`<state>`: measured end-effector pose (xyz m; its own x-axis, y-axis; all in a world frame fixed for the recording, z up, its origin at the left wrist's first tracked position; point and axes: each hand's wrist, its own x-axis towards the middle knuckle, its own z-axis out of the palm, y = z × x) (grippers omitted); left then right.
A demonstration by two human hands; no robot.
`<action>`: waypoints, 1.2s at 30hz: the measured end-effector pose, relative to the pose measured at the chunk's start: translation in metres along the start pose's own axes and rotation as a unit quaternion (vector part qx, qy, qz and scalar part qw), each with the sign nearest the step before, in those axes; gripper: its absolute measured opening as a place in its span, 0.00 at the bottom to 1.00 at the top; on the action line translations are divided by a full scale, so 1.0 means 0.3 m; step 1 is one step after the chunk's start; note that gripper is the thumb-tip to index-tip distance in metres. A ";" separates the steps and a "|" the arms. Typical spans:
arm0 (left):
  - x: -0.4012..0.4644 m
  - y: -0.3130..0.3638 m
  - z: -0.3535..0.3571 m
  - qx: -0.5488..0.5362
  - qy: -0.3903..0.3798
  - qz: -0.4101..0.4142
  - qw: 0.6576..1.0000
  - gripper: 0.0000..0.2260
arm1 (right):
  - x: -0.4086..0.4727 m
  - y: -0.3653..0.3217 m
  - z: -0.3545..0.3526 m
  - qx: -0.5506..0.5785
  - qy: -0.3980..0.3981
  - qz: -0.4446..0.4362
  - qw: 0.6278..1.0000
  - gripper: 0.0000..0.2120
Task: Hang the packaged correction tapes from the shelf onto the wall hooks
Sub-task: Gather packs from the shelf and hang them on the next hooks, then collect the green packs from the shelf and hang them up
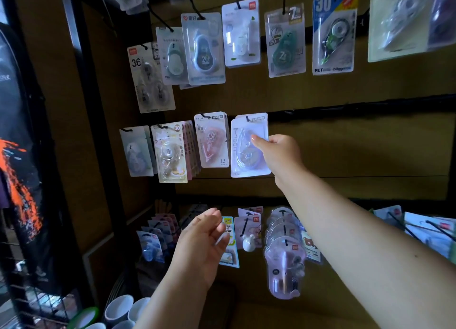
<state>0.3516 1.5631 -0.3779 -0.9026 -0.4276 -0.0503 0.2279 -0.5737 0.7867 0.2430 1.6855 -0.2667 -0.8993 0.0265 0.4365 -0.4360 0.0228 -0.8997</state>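
Note:
My right hand (278, 153) pinches the right edge of a pale lilac packaged correction tape (243, 153), held up against the brown wall panel with its top hole at a black wall hook (247, 118); another pack hangs just behind it. My left hand (202, 244) hovers lower down with relaxed, loosely curled fingers and holds nothing. Left of the held pack hang a pink pack (212, 141), a yellow-beige stack (171, 153) and a pale grey pack (137, 152).
An upper row of packs (286, 40) hangs above on black hooks. A lower row of packs (283, 252) hangs below my arms. A black metal rack post (98, 121) stands at left, and white cups (118, 309) sit at the bottom left.

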 end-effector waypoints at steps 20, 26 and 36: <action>0.037 -0.067 -0.104 0.140 0.004 0.012 0.990 0.03 | -0.005 0.179 -0.010 -0.080 -0.013 0.050 0.995 0.21; -0.003 -0.142 -0.150 0.231 0.021 -0.024 0.972 0.04 | -0.174 0.277 -0.099 -0.112 -0.030 0.064 0.991 0.15; -0.051 -0.336 -0.182 0.291 0.032 -0.074 0.953 0.04 | -0.432 0.478 -0.226 -0.171 -0.039 0.089 0.980 0.12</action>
<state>0.3623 1.5894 -0.4902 -0.8807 -0.4245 -0.2101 -0.1580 -0.1547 0.9752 0.2993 1.7531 -0.4516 -0.9658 -0.0157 0.2586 -0.2468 0.3595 -0.8999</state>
